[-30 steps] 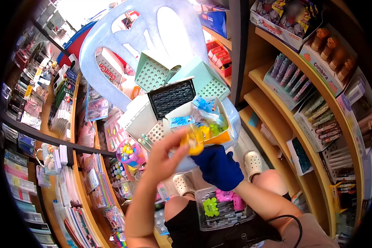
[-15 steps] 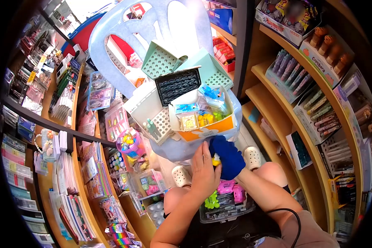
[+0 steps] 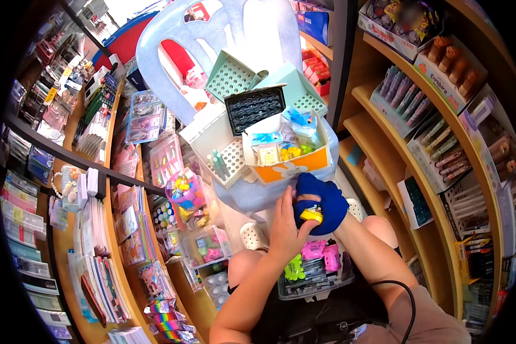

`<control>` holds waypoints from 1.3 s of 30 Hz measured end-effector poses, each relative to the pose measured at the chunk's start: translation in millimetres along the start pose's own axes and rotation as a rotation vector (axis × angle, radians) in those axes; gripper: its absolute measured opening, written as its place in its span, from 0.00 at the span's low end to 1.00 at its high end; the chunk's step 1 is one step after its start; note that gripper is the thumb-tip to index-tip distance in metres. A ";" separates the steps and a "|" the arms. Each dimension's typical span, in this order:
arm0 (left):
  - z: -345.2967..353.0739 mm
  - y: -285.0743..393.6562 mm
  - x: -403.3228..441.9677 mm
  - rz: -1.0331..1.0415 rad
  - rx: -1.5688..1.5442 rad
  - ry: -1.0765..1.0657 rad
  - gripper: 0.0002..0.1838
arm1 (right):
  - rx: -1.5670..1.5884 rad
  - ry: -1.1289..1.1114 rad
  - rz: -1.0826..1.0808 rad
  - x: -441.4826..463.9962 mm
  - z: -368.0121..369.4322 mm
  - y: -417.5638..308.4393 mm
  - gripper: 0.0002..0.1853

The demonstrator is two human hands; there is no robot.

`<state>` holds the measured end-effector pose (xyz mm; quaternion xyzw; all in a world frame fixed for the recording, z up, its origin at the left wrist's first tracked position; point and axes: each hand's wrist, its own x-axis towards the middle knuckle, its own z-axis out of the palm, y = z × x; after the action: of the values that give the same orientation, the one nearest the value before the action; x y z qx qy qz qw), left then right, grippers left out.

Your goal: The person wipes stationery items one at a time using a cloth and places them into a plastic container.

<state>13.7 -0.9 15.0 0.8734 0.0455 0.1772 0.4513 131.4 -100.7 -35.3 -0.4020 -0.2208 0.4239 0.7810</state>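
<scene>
My right hand (image 3: 322,205) is wrapped in a dark blue cloth or glove, with its fingers closed round a small yellow item (image 3: 311,214). Beside it my left hand (image 3: 288,223) has its fingers stretched out, the thumb near the yellow item. Just beyond both hands an orange and white box (image 3: 295,171) on the chair holds small yellow and blue packets. Below them, a clear plastic tub (image 3: 309,291) of pens lies at my lap, with a green item (image 3: 294,268) and pink items (image 3: 321,253) on top.
A pale blue plastic chair (image 3: 243,195) bears a white perforated box (image 3: 206,137), a black tray (image 3: 253,110) and green perforated boxes (image 3: 229,77). Shelves of pens (image 3: 404,97) curve along the right. Notebooks (image 3: 97,281) fill shelves at the left, near a pink basket (image 3: 183,192).
The yellow item has come down from beside the orange and white box to my blue-covered hand. My left hand has moved right and down, and its fingers now lie beside that hand.
</scene>
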 end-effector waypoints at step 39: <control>0.9 -1.0 6.1 0.020 -0.036 0.115 0.43 | -1.629 0.331 0.039 -16.4 43.1 -28.9 0.26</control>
<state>19.9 0.4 15.4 0.8540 0.0595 0.2323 0.4617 106.9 -104.7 13.2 -0.9024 -0.3337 0.0801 0.2607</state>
